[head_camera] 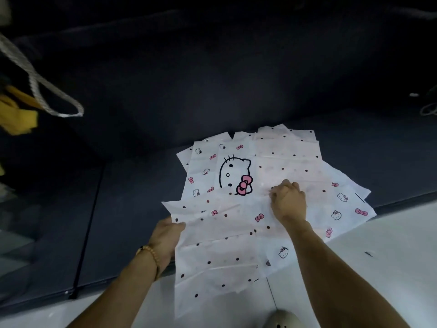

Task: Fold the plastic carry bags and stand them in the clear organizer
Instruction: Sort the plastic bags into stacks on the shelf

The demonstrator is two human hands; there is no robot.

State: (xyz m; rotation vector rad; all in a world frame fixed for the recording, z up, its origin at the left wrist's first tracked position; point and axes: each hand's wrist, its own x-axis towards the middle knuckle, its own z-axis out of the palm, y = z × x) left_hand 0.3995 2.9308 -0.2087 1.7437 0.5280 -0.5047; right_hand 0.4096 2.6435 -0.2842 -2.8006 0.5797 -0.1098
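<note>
Yellow cloth (17, 117) sits bunched at the far left edge of the view, with a pale braided rope loop (50, 95) hanging over and just past it. Both lie on a dark surface (212, 79) that fills the upper part of the view; a thin black seam (86, 233) runs down its left portion to the near edge. Below that edge a white floor (390, 245) spreads across the bottom right.

The left hand (165, 242), with a beaded bracelet (147, 250) on its wrist, grips the left border of the nearest plastic bag (220, 245), thumb on top and fingers curled beneath the sheet. This bag is white with dark dots and small pink bows, spread flat, its lower part hanging past the near edge of the dark surface over the floor.

Beneath it and further back lies another bag (212, 166) printed with a large cartoon cat face and a pink bow. More dotted bags (295, 152) fan out to the right, overlapping one another toward the right near corner of the pile.

The right hand (288, 202) rests on the middle of the pile, fingers curled tight and pinching the top sheet just right of the cat print.

A rounded pale object (281, 319) shows at the bottom edge of the view.
</note>
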